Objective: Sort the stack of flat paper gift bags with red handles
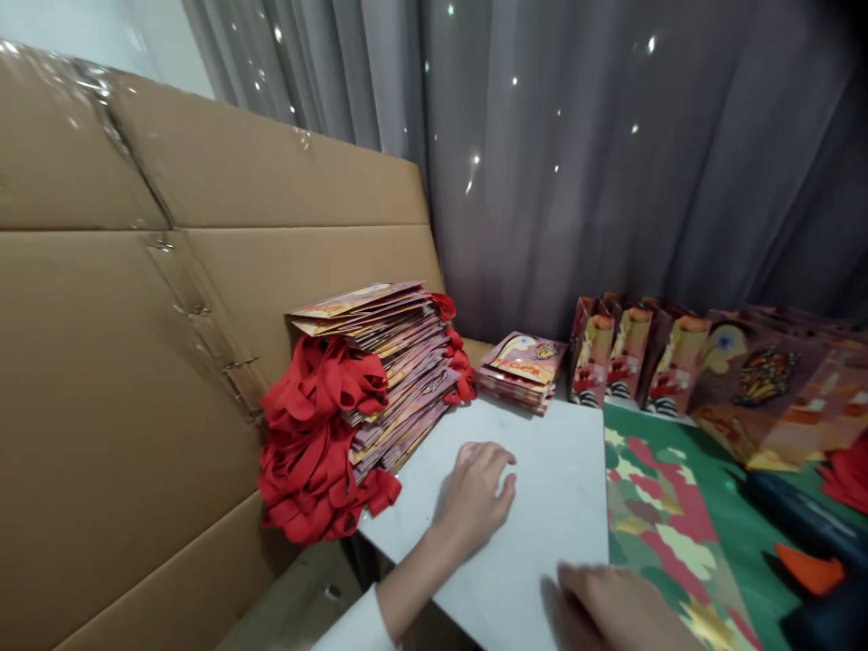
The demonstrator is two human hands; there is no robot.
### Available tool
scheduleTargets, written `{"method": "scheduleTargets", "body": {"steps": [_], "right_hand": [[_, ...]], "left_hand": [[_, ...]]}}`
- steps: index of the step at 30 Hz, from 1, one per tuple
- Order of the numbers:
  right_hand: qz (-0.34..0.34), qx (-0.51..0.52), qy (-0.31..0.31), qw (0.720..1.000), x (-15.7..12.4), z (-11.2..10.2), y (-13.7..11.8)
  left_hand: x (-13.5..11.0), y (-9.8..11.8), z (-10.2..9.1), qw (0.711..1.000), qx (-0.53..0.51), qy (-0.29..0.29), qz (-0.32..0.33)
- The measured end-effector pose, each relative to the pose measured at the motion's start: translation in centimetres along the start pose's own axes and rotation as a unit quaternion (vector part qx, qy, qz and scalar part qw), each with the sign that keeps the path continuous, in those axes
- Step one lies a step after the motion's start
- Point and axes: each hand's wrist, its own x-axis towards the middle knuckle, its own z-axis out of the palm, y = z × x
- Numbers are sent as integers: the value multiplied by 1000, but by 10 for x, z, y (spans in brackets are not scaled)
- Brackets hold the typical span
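White and smooth, a white board (pixel 562 470) lies flat in front of the person, and everything else sits around it. The left hand (pixel 475 497) rests palm down near the board's middle, fingers loosely spread and closed on nothing, with a white sleeve (pixel 353 628) showing at the wrist. The right hand (pixel 614 610) is at the board's near right corner, blurred and half out of sight. It seems to touch the board there, but I cannot tell whether it grips the edge or only lies on it. At the board's far left corner stands a tall stack of flat bags (pixel 400 362), partly resting on the board, with a bunch of red ribbon handles (pixel 312 443) spilling off the stack's left side. Just beyond the board's far edge lies a smaller stack (pixel 522 366) of the same printed bags. Along the board's right edge spreads a camouflage cloth (pixel 661 515) in green, red and cream, and beyond that a row of opened bags (pixel 630 353) stands upright. Left of the board leans brown cardboard (pixel 136 344), and behind it all hangs a grey curtain (pixel 610 163).
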Motion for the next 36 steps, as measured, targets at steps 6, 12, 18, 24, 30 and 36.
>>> {"method": "scheduleTargets", "body": {"steps": [6,12,18,24,30,36], "right_hand": [[-59,96,33,993,137,-19,-84],[12,200,120,972,211,27,-105],[-59,151,102,981,208,40,-98],[-65,164,98,979,212,40,-98],[-61,228,96,967,214,38,-97],[-92,275,77,954,214,37,-94]], "left_hand": [[-64,-72,-61,916,308,247,-75],[-79,-91,-57,872,442,157,-137],[-71,-95,-49,852,467,139,-192],[-67,-101,-49,860,433,174,-206],[-67,-104,-49,854,432,223,-186],[-61,-99,-50,852,427,209,-218]]}}
